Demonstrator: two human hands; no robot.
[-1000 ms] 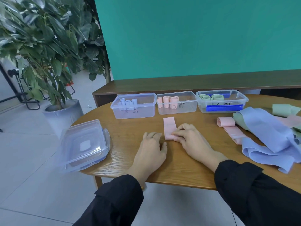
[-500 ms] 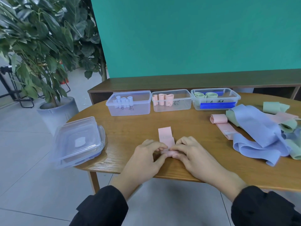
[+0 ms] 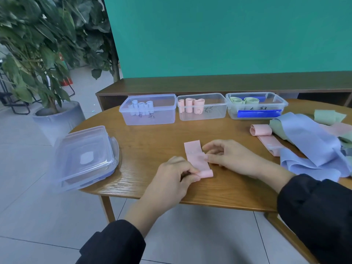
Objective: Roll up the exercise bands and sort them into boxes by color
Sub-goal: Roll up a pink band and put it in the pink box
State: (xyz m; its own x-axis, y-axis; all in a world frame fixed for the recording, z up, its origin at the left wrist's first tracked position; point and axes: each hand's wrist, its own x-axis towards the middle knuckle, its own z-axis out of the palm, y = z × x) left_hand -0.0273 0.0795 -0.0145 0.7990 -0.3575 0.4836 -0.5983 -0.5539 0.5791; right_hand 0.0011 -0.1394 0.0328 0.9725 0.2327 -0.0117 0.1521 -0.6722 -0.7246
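Pink flat rubber exercise band [image 3: 196, 157] lies on the round wooden table [image 3: 152, 143], long axis running away from us. Our left hand [image 3: 171, 180] pinches the rolled near end; right hand [image 3: 228, 157] pins mid-strip with fingertips. We roll forward.

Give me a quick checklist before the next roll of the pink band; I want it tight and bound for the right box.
1. Rolled end gripped: left hand pinches the roll of the pink band: ok.
2. Flat part held down: right hand fingers rest on it: ok.
3. Band straight: ok.
4. Roll tightness: cannot tell.
5. Middle box holds pink rolls, with room: ok.
6. Path to that box across the table: ok.
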